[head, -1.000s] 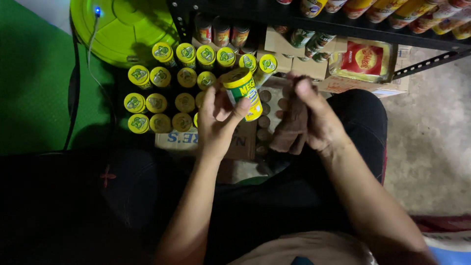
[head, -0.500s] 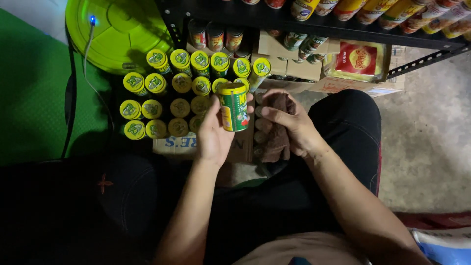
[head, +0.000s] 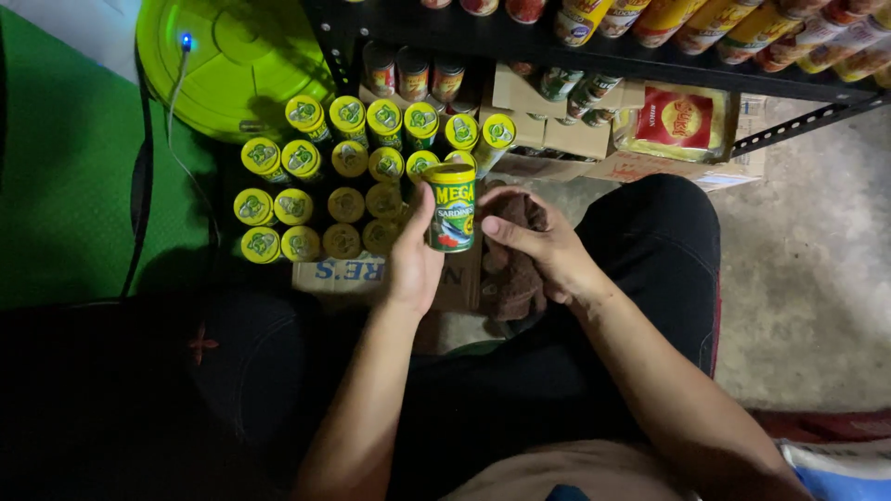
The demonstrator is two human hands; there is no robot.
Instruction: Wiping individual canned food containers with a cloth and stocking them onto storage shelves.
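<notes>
My left hand (head: 415,260) grips a tall green tin can with a yellow top (head: 451,208), held upright in front of me. My right hand (head: 529,243) holds a dark brown cloth (head: 515,278) bunched against the can's right side, thumb near the label. Just beyond the held can, several matching yellow-topped cans (head: 345,181) stand in rows on a flattened cardboard box (head: 339,272) on the floor.
A lime-green round lid (head: 232,56) with a blue light and a cable lies at the upper left. A black metal shelf (head: 594,51) carries more cans, small boxes and a red-and-yellow packet (head: 682,121). Bare concrete floor (head: 807,260) at right, green mat (head: 65,186) at left.
The can has been turned from tilted to upright and brought a little closer to me. My right hand with the cloth has moved against the can's side.
</notes>
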